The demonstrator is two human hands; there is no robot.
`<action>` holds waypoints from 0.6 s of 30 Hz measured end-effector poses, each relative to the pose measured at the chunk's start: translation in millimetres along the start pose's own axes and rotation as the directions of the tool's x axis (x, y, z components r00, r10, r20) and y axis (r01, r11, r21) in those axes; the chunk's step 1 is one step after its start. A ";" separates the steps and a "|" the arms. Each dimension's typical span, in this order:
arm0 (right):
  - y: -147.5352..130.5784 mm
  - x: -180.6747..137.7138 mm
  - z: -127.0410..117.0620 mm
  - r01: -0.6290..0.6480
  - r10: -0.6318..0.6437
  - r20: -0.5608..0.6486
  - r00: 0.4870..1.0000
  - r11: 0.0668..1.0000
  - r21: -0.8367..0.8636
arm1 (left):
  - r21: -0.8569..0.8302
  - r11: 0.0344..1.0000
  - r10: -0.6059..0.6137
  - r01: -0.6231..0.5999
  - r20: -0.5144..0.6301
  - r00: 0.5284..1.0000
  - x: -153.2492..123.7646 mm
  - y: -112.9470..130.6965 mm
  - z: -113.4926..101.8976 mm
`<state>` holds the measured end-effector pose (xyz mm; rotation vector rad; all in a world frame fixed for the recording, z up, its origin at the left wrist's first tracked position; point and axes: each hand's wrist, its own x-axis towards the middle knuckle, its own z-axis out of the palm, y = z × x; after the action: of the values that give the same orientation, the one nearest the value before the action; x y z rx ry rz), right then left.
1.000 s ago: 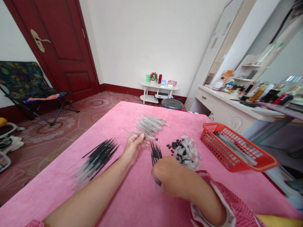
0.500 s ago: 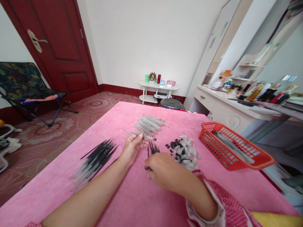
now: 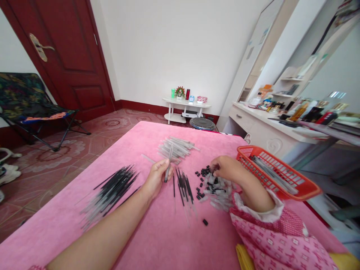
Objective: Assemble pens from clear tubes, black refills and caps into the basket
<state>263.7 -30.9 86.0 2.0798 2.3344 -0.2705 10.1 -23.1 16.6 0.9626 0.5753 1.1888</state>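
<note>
My left hand [image 3: 156, 177] is closed on a clear pen barrel [image 3: 168, 163] that it holds upright over the pink table [image 3: 157, 232]. My right hand [image 3: 225, 167] reaches into the pile of small black and clear caps [image 3: 214, 186], fingers pinched together; what they hold is hidden. A few black refills [image 3: 183, 183] lie between the two hands. Behind my left hand lies a heap of clear barrels [image 3: 176, 147]. To the left is a large pile of black refills [image 3: 112, 190].
A red plastic basket [image 3: 277, 173] with finished pens stands at the table's right edge. One black cap [image 3: 205, 222] lies alone near me. Beyond the table are a dresser [image 3: 270, 127], a small white stand [image 3: 185, 107], a folding chair [image 3: 30, 105] and a dark red door [image 3: 67, 56].
My right hand moved from the small bunch of refills, right and away, to the cap pile. My left hand tipped its barrel from lying flat to upright.
</note>
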 end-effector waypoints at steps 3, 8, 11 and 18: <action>2.8 2.4 9.3 0.094 -0.097 0.049 0.994 0.994 0.057 | 0.048 0.999 0.012 -0.013 0.016 1.000 -1.0 1.3 1.2; -6.7 6.0 16.9 0.123 -0.124 0.050 0.991 0.992 0.020 | 0.118 0.993 0.008 -0.012 0.033 0.999 -0.6 -0.5 -1.2; -10.8 5.8 17.1 0.066 -0.065 0.019 0.998 0.996 -0.056 | 0.184 0.983 0.013 -0.019 0.034 0.999 -0.4 -2.5 -1.5; -13.0 3.8 21.1 0.021 -0.019 0.015 1.000 0.992 -0.125 | 0.327 0.945 0.016 -0.021 0.016 1.000 -0.9 -5.7 -0.3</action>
<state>248.0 -31.3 66.4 1.9915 2.3008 -0.1340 12.5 -24.3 11.4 1.2590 0.7711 1.1220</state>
